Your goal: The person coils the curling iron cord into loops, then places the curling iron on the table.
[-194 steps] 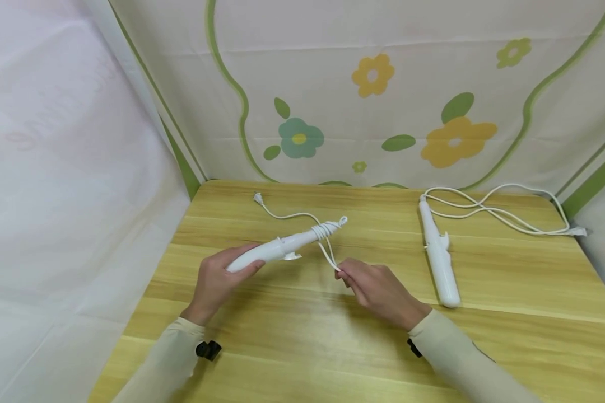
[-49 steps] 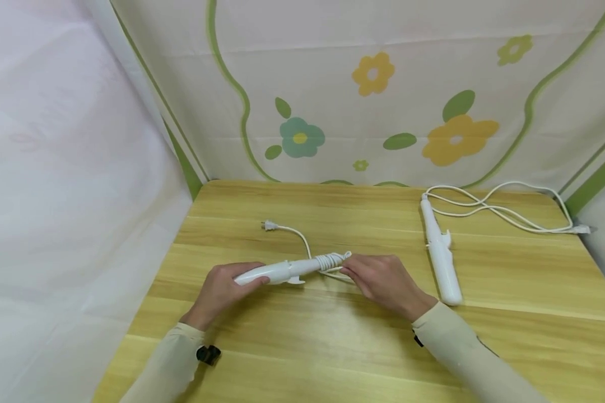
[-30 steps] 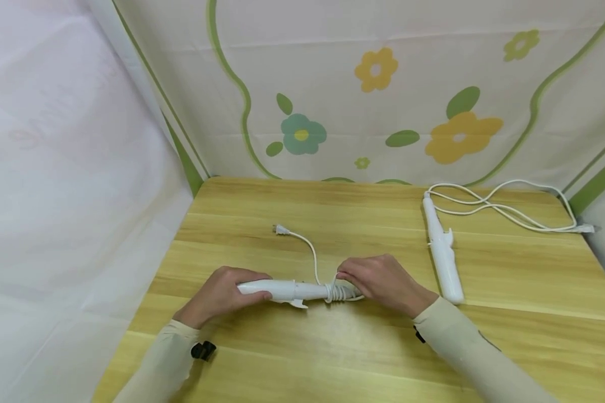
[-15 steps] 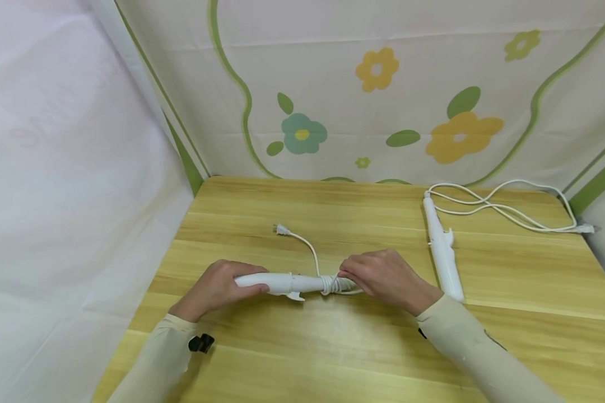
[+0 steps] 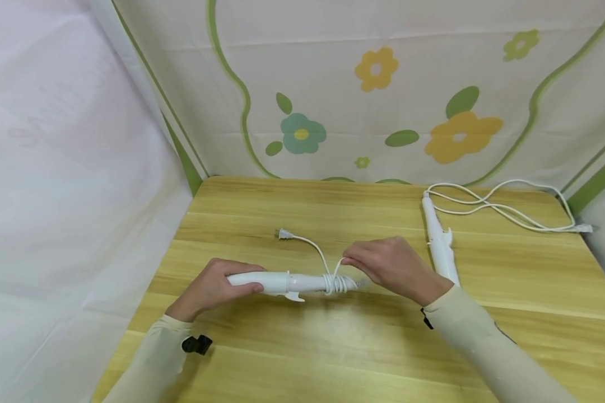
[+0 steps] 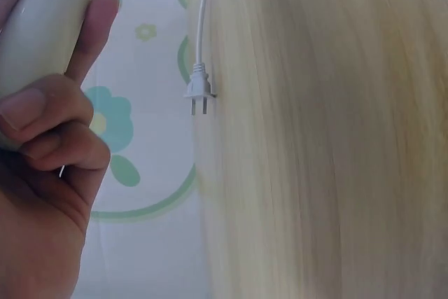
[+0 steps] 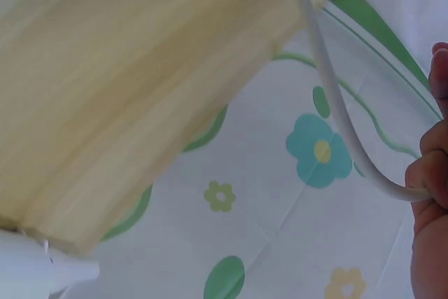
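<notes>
My left hand (image 5: 209,291) grips the thick, rounded end of a white curling iron (image 5: 267,281), which lies nearly level with its lever facing me. White cord (image 5: 336,284) is wound several times around its narrow handle at the right. Pinched in my right hand (image 5: 390,266) is a short run of cord rising from the coils; the right wrist view shows this cord (image 7: 336,103) curving into the curled fingers. The two-pin plug (image 5: 284,234) lies behind the iron, its cord leading to the coils. In the left wrist view, my thumb and fingers wrap the smooth white body (image 6: 52,26).
A second white curling iron (image 5: 440,240) lies at the right, partly hidden by my right forearm. Its loosely looped cord (image 5: 499,210) reaches the back right corner of the wooden table (image 5: 302,347). Flower-printed cloth (image 5: 333,84) hangs behind the table.
The iron has come from a raised tilt to nearly level, lower in view. The loose cord loop has shortened around the handle. Lately my right hand has lifted away from the handle, drawing cord.
</notes>
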The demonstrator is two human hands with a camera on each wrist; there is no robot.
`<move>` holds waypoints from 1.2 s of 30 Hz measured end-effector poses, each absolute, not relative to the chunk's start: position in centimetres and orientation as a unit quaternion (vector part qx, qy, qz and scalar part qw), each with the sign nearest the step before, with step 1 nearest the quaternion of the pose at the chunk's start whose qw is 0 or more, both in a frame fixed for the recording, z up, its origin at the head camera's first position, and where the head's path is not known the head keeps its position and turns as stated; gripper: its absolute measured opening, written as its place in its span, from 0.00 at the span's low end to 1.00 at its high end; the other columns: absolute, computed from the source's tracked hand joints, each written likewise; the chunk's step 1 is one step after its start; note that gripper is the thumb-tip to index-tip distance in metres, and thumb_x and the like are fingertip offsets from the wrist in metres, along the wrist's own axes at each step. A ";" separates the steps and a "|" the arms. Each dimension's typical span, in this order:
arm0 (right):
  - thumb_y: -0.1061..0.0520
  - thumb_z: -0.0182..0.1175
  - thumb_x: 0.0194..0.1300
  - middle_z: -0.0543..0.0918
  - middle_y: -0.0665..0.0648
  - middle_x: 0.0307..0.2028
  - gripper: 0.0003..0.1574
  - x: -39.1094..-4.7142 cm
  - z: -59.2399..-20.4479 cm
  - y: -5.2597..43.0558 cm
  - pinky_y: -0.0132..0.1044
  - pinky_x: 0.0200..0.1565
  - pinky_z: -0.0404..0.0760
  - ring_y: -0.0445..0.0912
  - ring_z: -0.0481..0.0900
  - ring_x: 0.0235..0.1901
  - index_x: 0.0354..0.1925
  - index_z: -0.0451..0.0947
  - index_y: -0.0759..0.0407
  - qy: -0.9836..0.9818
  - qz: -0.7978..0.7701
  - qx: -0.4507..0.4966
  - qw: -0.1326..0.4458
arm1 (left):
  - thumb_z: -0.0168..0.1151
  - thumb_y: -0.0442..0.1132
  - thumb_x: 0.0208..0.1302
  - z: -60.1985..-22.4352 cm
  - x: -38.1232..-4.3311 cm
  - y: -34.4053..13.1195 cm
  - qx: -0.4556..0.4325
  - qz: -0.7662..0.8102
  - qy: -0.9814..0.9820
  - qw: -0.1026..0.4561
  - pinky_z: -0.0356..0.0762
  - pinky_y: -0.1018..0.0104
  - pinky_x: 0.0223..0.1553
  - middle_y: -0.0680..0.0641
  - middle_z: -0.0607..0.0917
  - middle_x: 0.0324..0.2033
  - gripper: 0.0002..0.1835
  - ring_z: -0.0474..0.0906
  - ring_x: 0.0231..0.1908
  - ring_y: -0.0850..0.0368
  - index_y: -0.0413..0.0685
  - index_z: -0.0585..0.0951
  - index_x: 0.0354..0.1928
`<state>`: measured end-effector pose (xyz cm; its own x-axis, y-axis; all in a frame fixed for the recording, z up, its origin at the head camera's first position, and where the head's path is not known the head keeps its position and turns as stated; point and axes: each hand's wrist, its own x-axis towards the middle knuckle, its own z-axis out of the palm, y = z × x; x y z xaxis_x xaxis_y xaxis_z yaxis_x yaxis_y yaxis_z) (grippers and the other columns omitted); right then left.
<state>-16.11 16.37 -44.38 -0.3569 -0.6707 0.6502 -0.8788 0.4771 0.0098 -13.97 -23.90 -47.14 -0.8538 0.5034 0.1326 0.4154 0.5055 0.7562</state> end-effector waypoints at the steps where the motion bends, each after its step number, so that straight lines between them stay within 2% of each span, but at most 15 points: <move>1: 0.41 0.45 0.90 0.91 0.43 0.34 0.29 -16.2 -44.2 16.5 0.36 0.26 0.84 0.36 0.88 0.27 0.40 0.87 0.51 -0.806 0.173 0.479 0.303 | 0.81 0.43 0.65 -47.1 -13.9 -23.9 0.262 0.425 0.865 0.049 0.86 0.65 0.37 0.51 0.96 0.46 0.14 0.88 0.37 0.65 0.56 0.94 0.52; 12: 0.42 0.52 0.87 0.92 0.41 0.36 0.22 -16.1 -44.0 16.0 0.32 0.28 0.84 0.34 0.88 0.30 0.41 0.87 0.49 -0.796 0.198 0.505 0.267 | 0.80 0.42 0.67 -46.7 -13.9 -23.1 0.274 0.456 0.838 0.125 0.87 0.63 0.38 0.49 0.95 0.48 0.13 0.89 0.38 0.61 0.54 0.94 0.53; 20: 0.40 0.48 0.88 0.90 0.40 0.33 0.26 -15.7 -44.1 15.9 0.31 0.28 0.83 0.31 0.86 0.29 0.40 0.85 0.48 -0.789 0.218 0.517 0.251 | 0.78 0.43 0.69 -46.8 -13.9 -22.5 0.266 0.458 0.832 0.166 0.86 0.63 0.39 0.47 0.95 0.50 0.13 0.88 0.38 0.59 0.52 0.94 0.53; 29: 0.43 0.50 0.88 0.88 0.41 0.31 0.23 -15.6 -43.4 15.5 0.30 0.28 0.83 0.31 0.84 0.27 0.39 0.84 0.50 -0.774 0.225 0.526 0.271 | 0.77 0.45 0.70 -46.0 -13.9 -22.2 0.262 0.447 0.836 0.181 0.86 0.64 0.40 0.44 0.94 0.53 0.14 0.88 0.40 0.59 0.50 0.94 0.54; 36: 0.41 0.50 0.88 0.87 0.39 0.30 0.22 -15.0 -43.2 15.3 0.29 0.26 0.80 0.30 0.80 0.25 0.39 0.83 0.48 -0.780 0.227 0.527 0.248 | 0.76 0.47 0.71 -45.5 -13.9 -21.6 0.258 0.439 0.839 0.193 0.86 0.64 0.42 0.45 0.93 0.53 0.15 0.88 0.42 0.57 0.51 0.93 0.55</move>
